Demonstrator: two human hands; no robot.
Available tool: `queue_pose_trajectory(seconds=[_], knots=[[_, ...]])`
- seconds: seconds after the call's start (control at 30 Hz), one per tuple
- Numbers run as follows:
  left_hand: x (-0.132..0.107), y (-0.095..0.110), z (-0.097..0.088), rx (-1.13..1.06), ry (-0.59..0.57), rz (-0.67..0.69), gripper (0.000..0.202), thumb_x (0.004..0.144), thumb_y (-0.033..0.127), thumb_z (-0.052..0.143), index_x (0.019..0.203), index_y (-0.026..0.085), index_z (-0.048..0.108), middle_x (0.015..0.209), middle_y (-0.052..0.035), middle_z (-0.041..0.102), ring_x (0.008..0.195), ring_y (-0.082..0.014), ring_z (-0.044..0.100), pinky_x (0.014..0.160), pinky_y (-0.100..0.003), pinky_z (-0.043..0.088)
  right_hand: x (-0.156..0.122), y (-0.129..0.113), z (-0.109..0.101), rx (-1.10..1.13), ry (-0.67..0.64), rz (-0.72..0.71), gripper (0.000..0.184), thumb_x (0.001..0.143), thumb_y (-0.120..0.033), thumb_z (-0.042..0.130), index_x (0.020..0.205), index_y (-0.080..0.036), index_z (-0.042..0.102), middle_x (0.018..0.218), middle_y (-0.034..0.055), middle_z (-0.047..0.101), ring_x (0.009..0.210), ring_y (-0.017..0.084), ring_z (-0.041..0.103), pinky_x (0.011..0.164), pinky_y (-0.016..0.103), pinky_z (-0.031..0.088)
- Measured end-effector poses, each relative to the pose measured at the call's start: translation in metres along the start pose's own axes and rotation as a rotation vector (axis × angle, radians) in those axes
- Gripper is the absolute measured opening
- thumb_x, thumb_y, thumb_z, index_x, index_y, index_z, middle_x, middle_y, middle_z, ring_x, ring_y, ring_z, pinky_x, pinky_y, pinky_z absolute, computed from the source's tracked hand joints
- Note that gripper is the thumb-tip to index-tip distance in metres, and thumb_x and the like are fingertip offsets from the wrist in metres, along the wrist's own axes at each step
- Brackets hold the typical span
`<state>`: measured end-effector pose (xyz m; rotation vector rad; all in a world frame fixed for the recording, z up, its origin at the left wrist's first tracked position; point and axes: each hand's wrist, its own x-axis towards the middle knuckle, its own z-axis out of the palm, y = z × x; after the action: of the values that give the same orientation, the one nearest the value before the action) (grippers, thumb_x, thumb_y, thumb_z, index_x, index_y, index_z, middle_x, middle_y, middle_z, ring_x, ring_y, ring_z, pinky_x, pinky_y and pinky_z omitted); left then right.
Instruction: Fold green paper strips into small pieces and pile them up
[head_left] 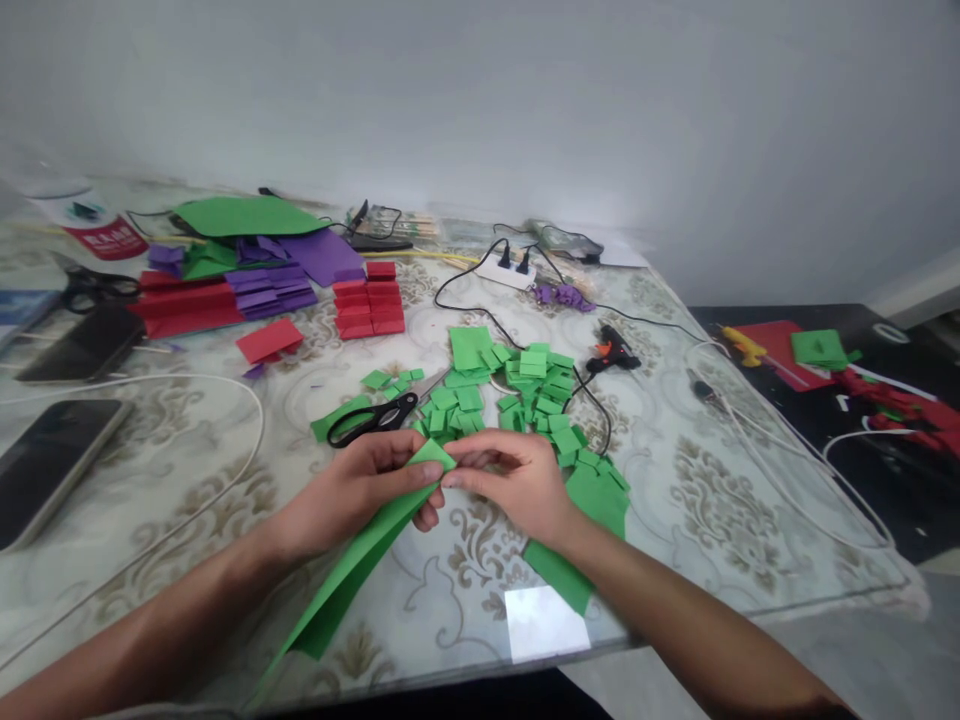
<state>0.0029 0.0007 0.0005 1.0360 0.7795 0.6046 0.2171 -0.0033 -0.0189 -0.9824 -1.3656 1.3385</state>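
Near the front of the table, my left hand (382, 490) grips a long folded strip of green paper (360, 560), thumb on top, its loose end hanging toward the table edge. Thumb and fingers of my right hand (517, 480) pinch at the strip's upper tip. Just beyond my left hand lie black-handled scissors (382, 413), partly over a green scrap (341, 418). Many small folded green paper pieces (536, 385) are heaped beyond both hands. Under my right forearm rests a larger green sheet (592, 500), partly hidden.
A hot glue gun (613, 349) and a white power strip (506, 272) with black cables sit behind the heap. Red folded pieces (369, 308) and purple paper (274, 290) lie at the back left. Two phones (60, 465) and a cup (105, 232) are on the left.
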Motion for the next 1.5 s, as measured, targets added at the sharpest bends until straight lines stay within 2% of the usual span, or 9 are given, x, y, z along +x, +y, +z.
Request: queue_pose_trajectory(seconds=[0.23, 0.43, 0.73, 1.17, 1.5], knots=[[-0.0008, 0.0004, -0.0012, 0.098, 0.036, 0.029, 0.029, 0.096, 0.044, 0.075, 0.087, 0.016, 0.072, 0.077, -0.0005, 0.072, 0.073, -0.0136, 0.065, 0.075, -0.026, 0.05, -0.0001, -0.0001, -0.0004, -0.071, 0.015, -0.132, 0.023, 0.072, -0.02, 0.095, 0.093, -0.027, 0.088, 0.081, 0.0016, 0.083, 0.067, 0.015, 0.075, 0.064, 0.024, 0.062], [0.0008, -0.0042, -0.0033, 0.111, 0.144, -0.015, 0.037, 0.085, 0.05, 0.084, 0.082, 0.015, 0.073, 0.074, 0.0013, 0.064, 0.067, -0.0109, 0.053, 0.064, -0.023, 0.04, -0.0002, -0.0002, -0.0005, -0.118, 0.008, -0.23, 0.024, 0.074, -0.018, 0.094, 0.095, -0.028, 0.088, 0.086, 0.0023, 0.083, 0.073, 0.015, 0.075, 0.068, 0.025, 0.062], [0.001, -0.0064, -0.0043, 0.034, 0.135, -0.072, 0.036, 0.081, 0.049, 0.087, 0.084, 0.015, 0.076, 0.076, -0.0001, 0.067, 0.068, -0.0122, 0.056, 0.066, -0.024, 0.042, 0.0012, -0.0013, -0.0033, -0.209, -0.008, -0.34, 0.029, 0.075, -0.015, 0.094, 0.1, -0.027, 0.087, 0.089, 0.0026, 0.083, 0.073, 0.016, 0.075, 0.068, 0.025, 0.062], [0.0015, -0.005, -0.0033, 0.023, 0.142, -0.079, 0.036, 0.078, 0.048, 0.089, 0.083, 0.015, 0.076, 0.076, -0.0006, 0.068, 0.07, -0.0133, 0.057, 0.068, -0.025, 0.044, -0.0015, -0.0006, -0.0026, -0.256, 0.008, -0.395, 0.028, 0.079, -0.013, 0.091, 0.102, -0.027, 0.086, 0.09, 0.0027, 0.084, 0.074, 0.016, 0.077, 0.067, 0.026, 0.062], [0.0022, -0.0046, -0.0028, 0.056, 0.151, -0.067, 0.036, 0.078, 0.048, 0.089, 0.08, 0.015, 0.076, 0.073, -0.0004, 0.067, 0.068, -0.0129, 0.055, 0.066, -0.025, 0.042, -0.0028, -0.0029, -0.0017, -0.27, 0.004, -0.393, 0.019, 0.082, -0.021, 0.09, 0.1, -0.027, 0.086, 0.088, 0.0027, 0.084, 0.073, 0.017, 0.077, 0.067, 0.028, 0.063]])
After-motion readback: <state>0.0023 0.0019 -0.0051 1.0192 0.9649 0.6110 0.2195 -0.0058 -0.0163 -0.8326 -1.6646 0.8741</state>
